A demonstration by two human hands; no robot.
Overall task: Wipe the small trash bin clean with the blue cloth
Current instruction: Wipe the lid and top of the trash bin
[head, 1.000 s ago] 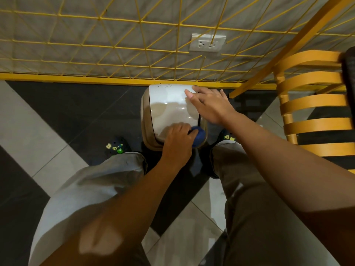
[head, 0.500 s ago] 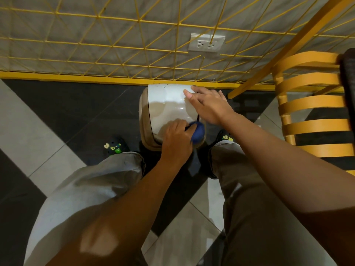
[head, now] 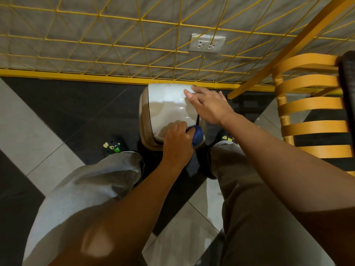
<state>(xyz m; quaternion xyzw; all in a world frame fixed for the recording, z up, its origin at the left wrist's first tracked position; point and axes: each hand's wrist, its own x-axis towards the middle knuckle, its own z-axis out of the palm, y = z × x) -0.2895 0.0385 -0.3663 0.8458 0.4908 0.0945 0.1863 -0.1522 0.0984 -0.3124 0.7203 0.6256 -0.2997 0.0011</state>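
Note:
A small trash bin (head: 165, 104) with a glossy white lid and beige body stands on the floor between my feet, close to the wall. My left hand (head: 177, 144) is closed around a bunched blue cloth (head: 197, 136), pressed on the lid's near right corner. Only a small part of the cloth shows past my fingers. My right hand (head: 208, 106) lies flat on the lid's right side with fingers spread, steadying the bin. Small dark specks dot the lid's far edge.
A yellow wire grid (head: 134, 45) covers the grey wall behind the bin, with a white socket plate (head: 207, 44). A yellow slatted chair (head: 311, 104) stands at the right. My dark clogs (head: 114, 145) flank the bin on the black and grey floor tiles.
My left hand with the cloth has slid slightly along the lid's near right corner. The right hand has stayed flat on the lid's right side.

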